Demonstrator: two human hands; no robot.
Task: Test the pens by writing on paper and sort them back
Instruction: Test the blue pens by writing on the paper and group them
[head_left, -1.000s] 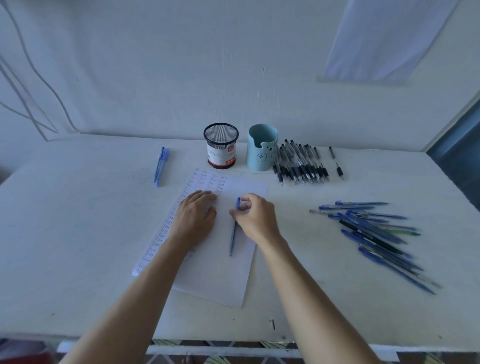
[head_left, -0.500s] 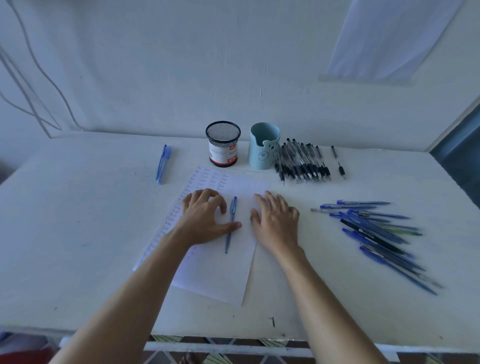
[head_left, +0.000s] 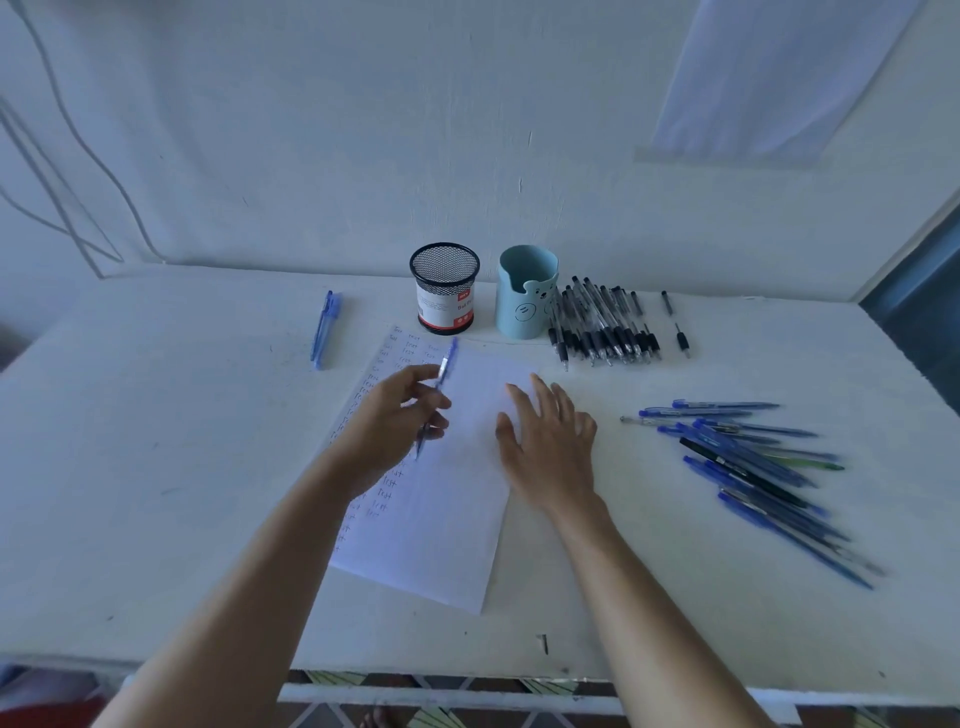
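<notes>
The slim blue pen (head_left: 441, 384) is pinched in the left hand (head_left: 395, 426), over the upper part of the white lined paper sheet (head_left: 441, 530). The right hand (head_left: 550, 441) lies flat, fingers straight, on the sheet's right edge. Beyond the sheet stand a black mesh cup (head_left: 444, 288) and a pale blue plastic cup (head_left: 525, 293).

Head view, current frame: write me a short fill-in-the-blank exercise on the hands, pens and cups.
1. The left hand holds a pen whose colour is ____.
2. The right hand, fingers spread, holds ____.
3. The word written repeatedly on the paper is ____.
4. The black pens lie beside the blue cup, on its ____ side.
Missing words: blue; nothing; test; right
</notes>
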